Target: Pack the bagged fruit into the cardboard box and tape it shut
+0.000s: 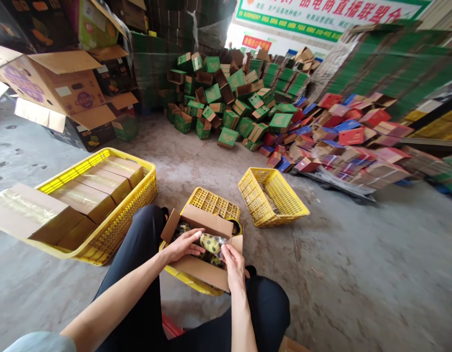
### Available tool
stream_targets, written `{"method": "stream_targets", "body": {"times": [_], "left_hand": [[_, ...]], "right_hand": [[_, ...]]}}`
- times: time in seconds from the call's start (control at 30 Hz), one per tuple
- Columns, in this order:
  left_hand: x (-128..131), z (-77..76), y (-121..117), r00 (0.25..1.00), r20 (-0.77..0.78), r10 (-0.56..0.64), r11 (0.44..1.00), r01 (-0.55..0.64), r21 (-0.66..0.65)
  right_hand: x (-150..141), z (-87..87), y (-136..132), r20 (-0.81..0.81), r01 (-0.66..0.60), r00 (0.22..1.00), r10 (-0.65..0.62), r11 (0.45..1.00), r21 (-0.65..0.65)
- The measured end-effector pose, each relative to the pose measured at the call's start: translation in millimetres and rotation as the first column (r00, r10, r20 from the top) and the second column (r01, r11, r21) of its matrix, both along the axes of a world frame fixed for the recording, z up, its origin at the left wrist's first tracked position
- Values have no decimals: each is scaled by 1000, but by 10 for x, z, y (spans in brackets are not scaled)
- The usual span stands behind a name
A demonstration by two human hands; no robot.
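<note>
Between my hands is a yellow-green piece with dark spots in a clear plastic bag point(211, 243); its exact kind cannot be made out. My left hand point(185, 245) grips its left end, thumb above and fingers below. My right hand point(232, 256) pinches the plastic at the right end. Directly below stands an open cardboard box point(202, 272), flaps spread outward. Similar dark and yellow-green wrapped pieces point(182, 228) lie inside it, partly hidden by my hands. The box rests on a yellow plastic crate point(196, 284) between my knees. A roll of tape point(236, 227) sits behind the box's right side.
On the left, a yellow crate point(118, 232) holds several closed cardboard cartons. Another yellow crate point(284, 217) stands ahead to the right. Piles of green boxes point(228, 137) and red and blue boxes point(350, 137) cover the floor beyond. Larger open cartons point(64, 85) are stacked at back left.
</note>
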State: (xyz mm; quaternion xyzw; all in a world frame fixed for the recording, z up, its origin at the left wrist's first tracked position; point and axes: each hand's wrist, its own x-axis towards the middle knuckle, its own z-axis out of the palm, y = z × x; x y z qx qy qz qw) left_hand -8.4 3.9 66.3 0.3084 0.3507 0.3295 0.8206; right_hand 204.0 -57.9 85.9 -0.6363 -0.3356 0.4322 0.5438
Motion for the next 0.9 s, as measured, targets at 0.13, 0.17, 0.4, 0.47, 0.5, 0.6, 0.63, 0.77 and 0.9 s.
{"method": "stream_targets", "body": {"times": [0.13,0.17,0.4,0.47,0.5,0.6,0.63,0.77,0.9], "left_hand": [[18,-11,-12,1000,-30,1,1000,0,14],[23,-19,-13,1000,-29,9,999,-8,36],[15,-17,0,992,11,130,970,-129,208],[6,-3,-1,991,3,135,960,-131,245],[2,3,-3,992,2,127,958,-123,260],[-6,19,-10,997,7,78,951,-77,298],[-10,25,-13,998,12,57,949,-58,310],[-30,53,-29,999,18,37,936,-41,349],[-22,33,-43,993,-65,94,959,-73,275]], "right_hand": [[-67,66,0,27,-51,998,50,998,41],[-81,82,1,25,-64,998,63,996,56],[-60,72,8,-145,-79,985,88,995,68],[-25,37,9,-285,-67,956,72,997,26],[-13,18,8,-332,-61,942,55,998,-6],[-10,-30,-3,-335,-43,942,8,994,-98],[-18,-41,-9,-312,-41,950,5,993,-109],[-50,-56,-28,-256,-42,966,16,994,-96],[-51,-51,-18,-165,-21,986,11,998,-59]]}}
